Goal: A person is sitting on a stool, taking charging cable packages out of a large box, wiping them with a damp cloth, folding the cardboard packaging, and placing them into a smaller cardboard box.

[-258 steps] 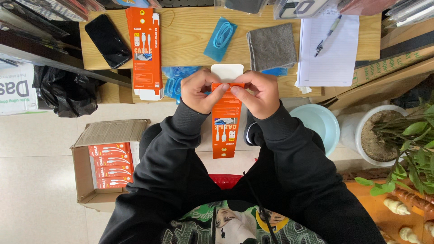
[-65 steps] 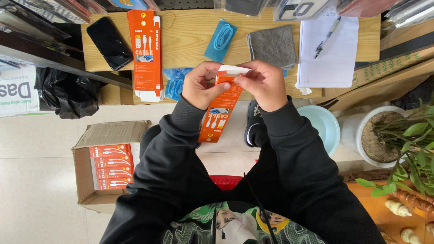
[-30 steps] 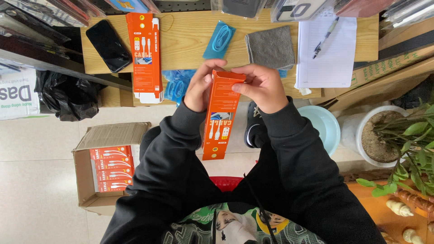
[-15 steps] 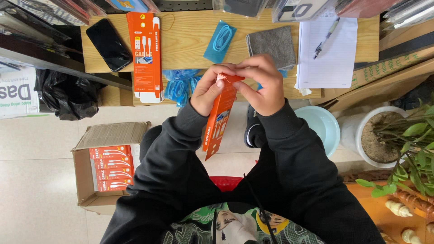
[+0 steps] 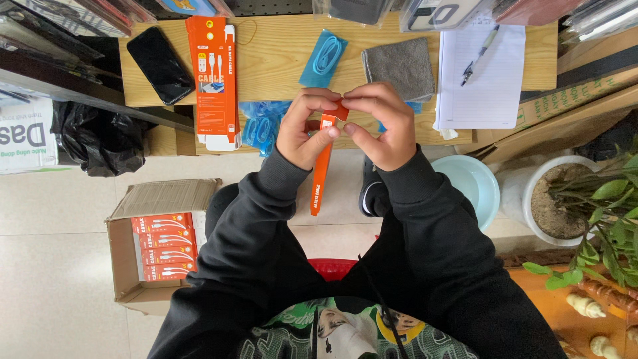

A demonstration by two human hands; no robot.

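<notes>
The orange cable box [image 5: 321, 169], at frame centre, has turned edge-on since half a second ago; its front face no longer shows. The left hand [image 5: 304, 129] and right hand [image 5: 380, 126] both pinch its top flap. One identical box [image 5: 214, 80] lies upper left on the wooden table [image 5: 279, 56], overhanging the near edge. Bare floor [image 5: 53, 266] lies lower left.

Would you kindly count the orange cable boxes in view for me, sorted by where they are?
Orange box held in both hands: 1
Orange boxes lying on the wooden table: 1 on top; any beneath it cannot be told
Orange boxes showing in the cardboard carton: 4
Total: 6 visible
</notes>
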